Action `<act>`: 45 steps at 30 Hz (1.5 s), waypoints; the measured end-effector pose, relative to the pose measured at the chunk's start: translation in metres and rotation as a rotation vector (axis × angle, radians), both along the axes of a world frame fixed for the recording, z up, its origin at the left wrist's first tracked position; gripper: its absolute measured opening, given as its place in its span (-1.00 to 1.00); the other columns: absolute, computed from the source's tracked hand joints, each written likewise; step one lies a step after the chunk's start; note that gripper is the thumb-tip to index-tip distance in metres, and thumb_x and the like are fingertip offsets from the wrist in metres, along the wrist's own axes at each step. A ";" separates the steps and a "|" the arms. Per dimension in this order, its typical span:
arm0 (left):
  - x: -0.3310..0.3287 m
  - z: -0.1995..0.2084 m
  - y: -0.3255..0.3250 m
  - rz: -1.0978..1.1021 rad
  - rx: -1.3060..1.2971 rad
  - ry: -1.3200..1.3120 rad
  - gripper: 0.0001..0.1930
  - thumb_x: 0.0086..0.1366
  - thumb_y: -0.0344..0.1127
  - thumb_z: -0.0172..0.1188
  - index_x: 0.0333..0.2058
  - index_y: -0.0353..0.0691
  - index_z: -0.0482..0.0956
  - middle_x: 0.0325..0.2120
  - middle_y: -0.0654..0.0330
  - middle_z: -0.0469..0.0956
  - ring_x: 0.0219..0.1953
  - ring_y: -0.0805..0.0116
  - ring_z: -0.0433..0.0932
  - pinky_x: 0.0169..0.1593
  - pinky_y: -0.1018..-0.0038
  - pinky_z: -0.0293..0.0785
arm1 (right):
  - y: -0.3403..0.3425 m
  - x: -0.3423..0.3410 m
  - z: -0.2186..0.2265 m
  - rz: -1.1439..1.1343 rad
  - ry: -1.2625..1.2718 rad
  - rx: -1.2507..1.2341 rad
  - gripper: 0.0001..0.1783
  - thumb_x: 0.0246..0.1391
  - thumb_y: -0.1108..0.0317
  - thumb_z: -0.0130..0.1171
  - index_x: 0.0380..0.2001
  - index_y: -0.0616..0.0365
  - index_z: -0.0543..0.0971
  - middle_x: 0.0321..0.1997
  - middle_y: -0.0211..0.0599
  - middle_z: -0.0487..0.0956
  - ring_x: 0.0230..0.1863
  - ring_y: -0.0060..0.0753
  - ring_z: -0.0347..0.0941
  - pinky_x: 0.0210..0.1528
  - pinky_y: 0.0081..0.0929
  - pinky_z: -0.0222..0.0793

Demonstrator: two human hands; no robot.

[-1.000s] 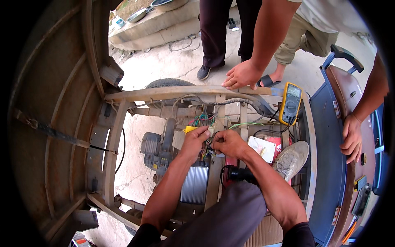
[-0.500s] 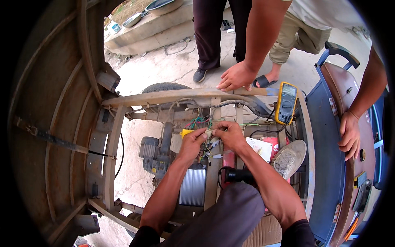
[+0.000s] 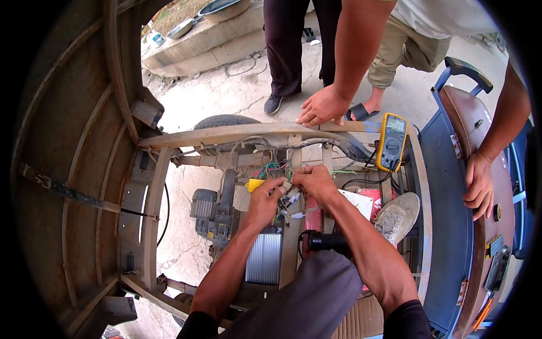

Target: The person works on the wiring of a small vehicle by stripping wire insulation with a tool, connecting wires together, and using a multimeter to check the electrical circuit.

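Observation:
Both hands meet over a bundle of coloured wires in the middle of the metal frame [image 3: 226, 134]. Between my fingertips is a small whitish wire connector [image 3: 287, 185]. My left hand [image 3: 264, 199] pinches it from the left. From the right, my right hand [image 3: 316, 183] grips it with closed fingers, which partly hide it. Several loose white plugs [image 3: 297, 215] hang just below. A yellow piece [image 3: 255, 185] lies beside my left hand. Under my left wrist sits a finned silver metal box [image 3: 263, 259].
A yellow multimeter [image 3: 391, 142] leans on the frame's far right corner. Another person's hand [image 3: 320, 106] rests on the far rail, and a further hand [image 3: 480, 185] on the brown seat at right. A motor [image 3: 210, 206] stands left; my shoe [image 3: 398, 217] is inside the frame.
My left hand has shifted slightly, its fingers bending more around the connector. My right hand has barely moved, and the connector stays between both hands.

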State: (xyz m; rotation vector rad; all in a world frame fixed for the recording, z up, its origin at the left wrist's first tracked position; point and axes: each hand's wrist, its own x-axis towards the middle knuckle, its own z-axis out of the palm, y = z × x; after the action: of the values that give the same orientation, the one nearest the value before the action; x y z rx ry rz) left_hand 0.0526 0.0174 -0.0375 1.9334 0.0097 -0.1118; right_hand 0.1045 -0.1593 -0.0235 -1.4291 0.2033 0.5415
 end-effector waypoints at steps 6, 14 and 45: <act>-0.002 0.015 -0.006 -0.030 0.115 -0.092 -0.71 0.26 -0.49 0.18 -0.04 -0.41 0.56 -0.28 0.13 0.57 -0.20 0.37 0.53 -0.05 0.51 0.42 | -0.003 0.004 -0.002 0.023 0.093 0.003 -0.93 -0.07 0.47 0.27 -0.53 0.25 0.61 -0.65 -0.44 0.48 -0.70 -0.65 0.26 -0.69 -0.61 0.10; -0.005 0.025 -0.009 -0.071 0.348 -0.300 -0.75 0.23 -0.51 0.14 -0.10 -0.41 0.58 -0.21 0.02 0.57 -0.17 0.05 0.56 -0.03 0.39 0.44 | 0.001 0.007 -0.015 0.063 -0.031 -0.222 -0.76 -0.22 0.31 0.35 -0.54 0.31 0.67 -0.59 -0.32 0.59 -0.60 -0.54 0.44 -0.51 -0.48 0.37; 0.020 0.010 0.002 -0.065 -0.245 0.166 -0.69 0.32 -0.52 0.14 0.04 -0.40 0.48 -0.12 0.12 0.60 -0.04 0.45 0.54 0.06 0.53 0.44 | 0.005 0.005 -0.015 -0.036 0.014 -0.064 -0.78 -0.15 0.40 0.35 -0.42 0.35 0.67 -0.54 -0.27 0.61 -0.68 -0.54 0.39 -0.65 -0.52 0.27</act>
State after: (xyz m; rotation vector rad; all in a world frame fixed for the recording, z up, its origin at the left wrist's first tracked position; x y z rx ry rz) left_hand 0.0723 0.0196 -0.0275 1.6758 0.0415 -0.3031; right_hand 0.1098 -0.1542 -0.0389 -1.4813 0.2597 0.5194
